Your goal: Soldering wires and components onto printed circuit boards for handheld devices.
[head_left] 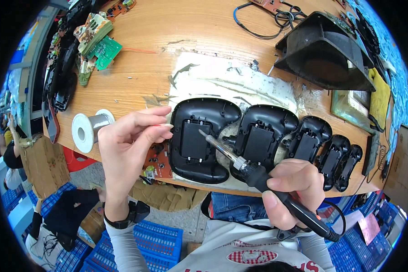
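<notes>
My right hand (pixel 297 190) grips a soldering iron (pixel 258 177) by its black handle. Its metal tip angles up and left over the nearest black plastic gamepad shell (pixel 194 140), which lies with its inside facing up. Just left of that shell, my left hand (pixel 131 140) is pinched, thumb against fingers; whatever it holds is too small to make out. A white spool of solder wire (pixel 84 131) stands beside the left hand. More gamepad shells (pixel 260 136) line up to the right, with a smaller-looking one (pixel 307 138) beyond them. Part of an orange-brown circuit board (pixel 161 165) shows below the left fingers.
A black fan-like housing (pixel 326 54) sits at the far right, near a yellow cloth (pixel 380 97). A worn white sheet (pixel 231 81) lies behind the shells. At the far left are a green circuit board (pixel 105 52) and piled black parts. Blue crates (pixel 154 240) stand below the table.
</notes>
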The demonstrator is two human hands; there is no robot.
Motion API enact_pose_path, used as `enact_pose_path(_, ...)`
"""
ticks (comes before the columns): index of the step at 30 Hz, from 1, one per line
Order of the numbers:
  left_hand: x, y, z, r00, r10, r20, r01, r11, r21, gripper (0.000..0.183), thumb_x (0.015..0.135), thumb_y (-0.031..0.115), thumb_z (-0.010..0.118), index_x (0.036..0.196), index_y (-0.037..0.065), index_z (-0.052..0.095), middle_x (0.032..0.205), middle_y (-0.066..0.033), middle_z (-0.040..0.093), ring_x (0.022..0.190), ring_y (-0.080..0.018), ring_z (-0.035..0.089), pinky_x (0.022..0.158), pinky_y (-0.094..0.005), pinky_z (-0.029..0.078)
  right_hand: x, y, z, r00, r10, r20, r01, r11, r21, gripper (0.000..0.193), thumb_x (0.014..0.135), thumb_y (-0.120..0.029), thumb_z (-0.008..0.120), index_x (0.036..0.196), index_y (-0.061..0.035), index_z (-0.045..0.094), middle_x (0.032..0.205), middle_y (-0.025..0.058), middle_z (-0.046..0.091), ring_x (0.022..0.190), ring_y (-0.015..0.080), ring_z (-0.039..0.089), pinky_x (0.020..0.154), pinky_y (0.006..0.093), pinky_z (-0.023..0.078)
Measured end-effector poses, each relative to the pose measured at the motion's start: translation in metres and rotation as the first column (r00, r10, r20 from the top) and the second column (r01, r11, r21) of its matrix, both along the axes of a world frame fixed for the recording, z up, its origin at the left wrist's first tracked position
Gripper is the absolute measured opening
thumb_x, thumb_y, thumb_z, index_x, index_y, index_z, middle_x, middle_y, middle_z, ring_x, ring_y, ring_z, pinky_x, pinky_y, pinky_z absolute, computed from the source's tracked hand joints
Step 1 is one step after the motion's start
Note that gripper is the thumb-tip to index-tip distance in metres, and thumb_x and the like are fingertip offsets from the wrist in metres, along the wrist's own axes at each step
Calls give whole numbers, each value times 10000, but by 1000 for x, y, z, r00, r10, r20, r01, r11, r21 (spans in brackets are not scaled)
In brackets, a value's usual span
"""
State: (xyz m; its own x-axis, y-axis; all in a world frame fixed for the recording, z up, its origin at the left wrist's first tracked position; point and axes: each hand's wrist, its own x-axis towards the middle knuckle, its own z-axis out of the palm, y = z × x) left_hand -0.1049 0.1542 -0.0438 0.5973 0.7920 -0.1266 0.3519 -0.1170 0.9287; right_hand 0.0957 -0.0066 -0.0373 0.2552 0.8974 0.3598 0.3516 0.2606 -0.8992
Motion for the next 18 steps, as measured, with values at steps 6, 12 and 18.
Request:
enact_pose_path(6, -10, 7, -8, 997, -43, -65, 57, 970, 235, 285, 911, -22, 489, 1172, -32, 605, 1043, -166, 668, 855, -159, 659, 725, -241, 528, 3, 7, 0, 1000, 18, 13, -18, 1000, -1, 203, 670, -49, 694, 796, 12, 546, 593, 100, 576, 402, 187, 524, 390, 277, 405)
enact_pose_path(12, -12, 6, -7, 987, 160, 33, -161, 986, 47, 242, 930, 17, 493, 1156, -48, 551, 1009, -152, 682, 767, -122, 637, 643, -204, 500, 4, 9, 2, 999, 33, 19, -33, 999, -30, 204, 675, -42, 693, 799, 15, 541, 572, 102, 569, 409, 193, 529, 399, 277, 411)
enact_pose_path(18, -15, 8, -13, 967, 251, 43, -251, 968, -7, 174, 904, 23, 569, 1065, -19, 520, 920, -152, 692, 650, -78, 589, 572, -176, 460, 3, 9, 3, 1000, 28, 1, -28, 999, -35, 201, 674, -34, 689, 793, 9, 533, 572, 102, 567, 408, 191, 527, 397, 278, 405)
